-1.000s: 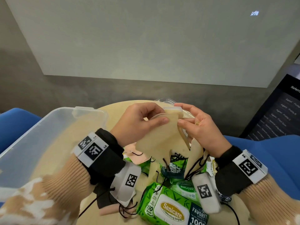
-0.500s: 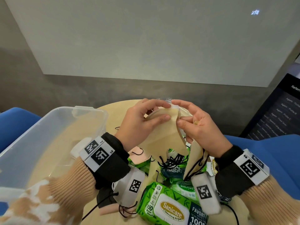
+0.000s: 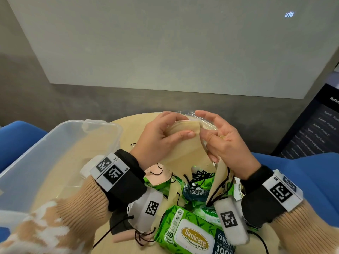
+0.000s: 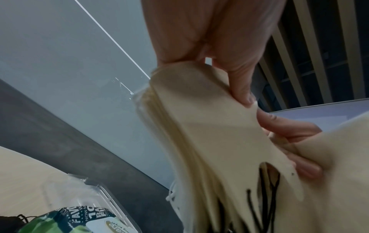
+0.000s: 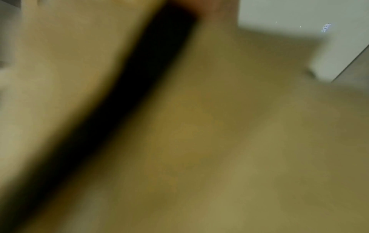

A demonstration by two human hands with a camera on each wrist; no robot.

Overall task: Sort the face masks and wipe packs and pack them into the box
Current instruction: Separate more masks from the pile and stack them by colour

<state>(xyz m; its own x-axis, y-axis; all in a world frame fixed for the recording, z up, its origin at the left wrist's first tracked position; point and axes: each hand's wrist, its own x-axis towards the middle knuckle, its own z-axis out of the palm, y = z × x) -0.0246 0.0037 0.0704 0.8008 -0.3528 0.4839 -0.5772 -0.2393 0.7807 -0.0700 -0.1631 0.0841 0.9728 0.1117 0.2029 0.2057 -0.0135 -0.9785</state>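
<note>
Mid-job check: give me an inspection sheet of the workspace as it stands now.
Surface: round light wood table, mostly covered.
Job's things: stack of beige masks held up between both hands; clear box at left, no masks or packs seen in it; green wipe packs and loose masks piled near the wrists.
Clutter: clear plastic lid or tray behind the hands.
Grippers: left hand grips the stack; right hand pinches its edge, another mask tucked under the palm.
Cables: black ear loops tangled; thin black cord near the left wrist.
Surroundings: blue seats, grey wall, dark screen at right.
</note>
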